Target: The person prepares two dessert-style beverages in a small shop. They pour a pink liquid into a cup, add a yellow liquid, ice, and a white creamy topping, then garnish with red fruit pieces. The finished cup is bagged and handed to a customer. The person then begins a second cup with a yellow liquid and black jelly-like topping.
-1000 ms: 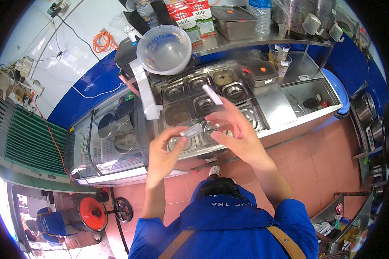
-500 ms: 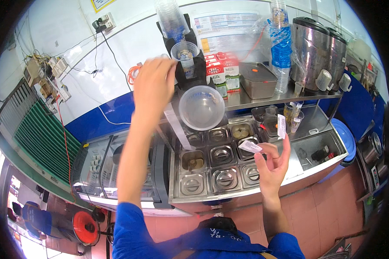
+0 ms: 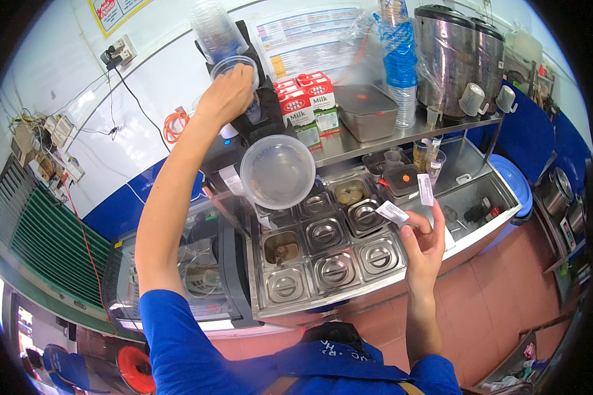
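Observation:
At the back, my left hand (image 3: 234,92) reaches over a black cup holder (image 3: 262,85), its fingers closed on the rim of a clear plastic cup (image 3: 232,64). The cup sits among others in the holder. Below that hand is a round translucent plastic tub (image 3: 277,172), its wide mouth facing me. My right hand (image 3: 425,253) is raised over the counter's front with the index finger stretched up. One white label (image 3: 425,190) clings to that fingertip. A second white label (image 3: 393,212) is at the curled finger beside the thumb.
Lidded steel pans (image 3: 337,270) fill the counter below. On the shelf stand milk cartons (image 3: 303,108), a lidded steel container (image 3: 369,113), a tall cup stack (image 3: 397,72) and steel urns (image 3: 445,62). Left lies a glass-topped cooler (image 3: 201,270); another person (image 3: 72,365) is at the lower left.
My left hand has come from beside the cup onto its rim, and its fingers have closed there. The view has swung, shifting the scene leftward. My right hand still carries both labels.

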The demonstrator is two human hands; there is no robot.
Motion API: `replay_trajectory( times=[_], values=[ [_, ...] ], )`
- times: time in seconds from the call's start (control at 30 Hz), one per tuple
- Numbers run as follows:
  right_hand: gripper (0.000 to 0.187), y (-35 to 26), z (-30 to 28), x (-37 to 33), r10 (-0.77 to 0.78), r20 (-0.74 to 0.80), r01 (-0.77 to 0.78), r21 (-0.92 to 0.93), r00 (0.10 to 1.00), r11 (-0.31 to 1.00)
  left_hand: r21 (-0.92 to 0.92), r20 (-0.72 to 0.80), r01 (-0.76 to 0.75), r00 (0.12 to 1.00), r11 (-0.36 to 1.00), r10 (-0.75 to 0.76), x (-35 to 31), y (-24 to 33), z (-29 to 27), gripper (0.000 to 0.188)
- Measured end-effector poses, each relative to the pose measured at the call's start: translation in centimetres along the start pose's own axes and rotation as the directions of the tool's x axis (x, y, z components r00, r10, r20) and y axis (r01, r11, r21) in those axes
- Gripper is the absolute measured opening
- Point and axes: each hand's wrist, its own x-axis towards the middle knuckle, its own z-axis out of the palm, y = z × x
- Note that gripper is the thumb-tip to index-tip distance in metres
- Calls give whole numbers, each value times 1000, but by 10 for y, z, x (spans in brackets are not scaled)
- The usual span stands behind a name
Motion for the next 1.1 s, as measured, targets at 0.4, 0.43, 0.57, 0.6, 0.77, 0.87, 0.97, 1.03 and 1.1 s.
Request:
replay_trajectory(
  times=[0.4,0.43,0.57,0.6,0.77,0.87,0.97,1.03,1.1],
  values=[
    [71,-60,63,57,-543,32,533,147,839,833,78,-829,201,557,976,-48,-21,-1,-112,39],
    [72,-74,76,66,-554,86,526,221,828,821,5,-848,160,523,987,-81,-24,10,-127,35],
    [76,-119,128,79,-417,340,184,547,843,816,-737,-499,-36,702,675,-507,-60,81,-183,43],
    [78,-125,129,76,-410,394,161,530,823,832,-800,-412,-8,735,600,-539,-68,101,-196,46],
    [83,-123,133,36,-313,553,33,457,772,889,-941,-270,-51,712,335,-648,-122,158,-228,55],
    [81,-119,131,15,-326,558,132,358,763,924,-923,-255,20,715,384,-651,-137,176,-239,66],
    [90,-108,122,-1,-347,598,288,196,723,937,-879,-196,176,713,443,-673,-151,191,-245,75],
    [93,-113,120,-10,-273,596,324,24,755,946,-875,-121,238,735,421,-667,-165,194,-245,76],
    [99,-111,124,-13,-129,631,180,-17,765,983,-897,-68,255,729,362,-681,-181,194,-248,73]
  ],
)
